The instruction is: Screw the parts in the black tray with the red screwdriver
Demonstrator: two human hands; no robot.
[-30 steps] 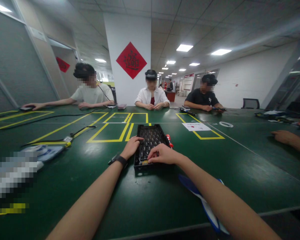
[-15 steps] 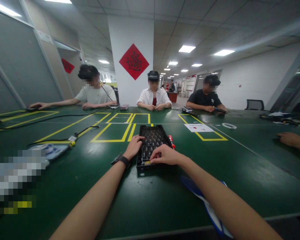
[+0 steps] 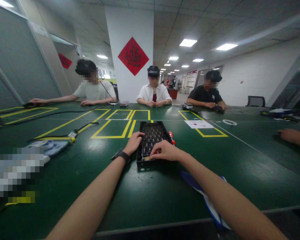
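A black case (image 3: 153, 133) sits on the green table (image 3: 140, 200), the left hand (image 3: 134, 143) touching its left rim, grip hard to tell. The right hand (image 3: 167, 151) has fingertips together beside a yellow piece (image 3: 147, 158) inside.

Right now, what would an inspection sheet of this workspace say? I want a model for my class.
Surface: green table marked with yellow tape.
Job's things: black tray, inside detail too small to identify; yellow piece at its near end.
Clutter: red item right of the tray; printed sheet; white ring; blue-and-white item near the front.
Hands: left hand at the tray's left rim; right hand by the yellow piece, grip unclear.
Cables: black cable across the far left.
Surroundings: three people seated opposite; another person's hand at right; red sign on a white pillar.
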